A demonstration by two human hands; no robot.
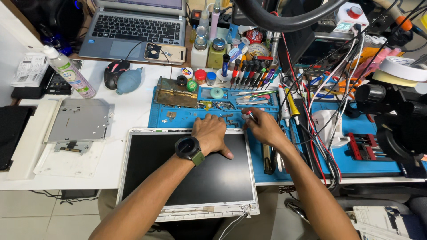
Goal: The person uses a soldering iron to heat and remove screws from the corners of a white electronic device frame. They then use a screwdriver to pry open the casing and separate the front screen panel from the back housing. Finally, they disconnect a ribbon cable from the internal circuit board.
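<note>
Two bare hands work at the far edge of a flat black display panel in a white frame [187,178], which lies on the white table [129,106] and hangs partly over its near side. The left hand [210,132], with a dark round wristwatch [189,148] on its wrist, lies palm down and loosely spread on the panel's top edge, grasping nothing. The right hand [263,128] is clenched around a slim screwdriver with a red and silver handle [250,115], its tip hidden, over the blue silicone work mat [262,153]. Just beyond the hands, a worn brass-coloured metal plate [177,92] rests on the mat. A grey metal drive bracket [80,121] lies well to the left, near a clear spray bottle [70,71].
</note>
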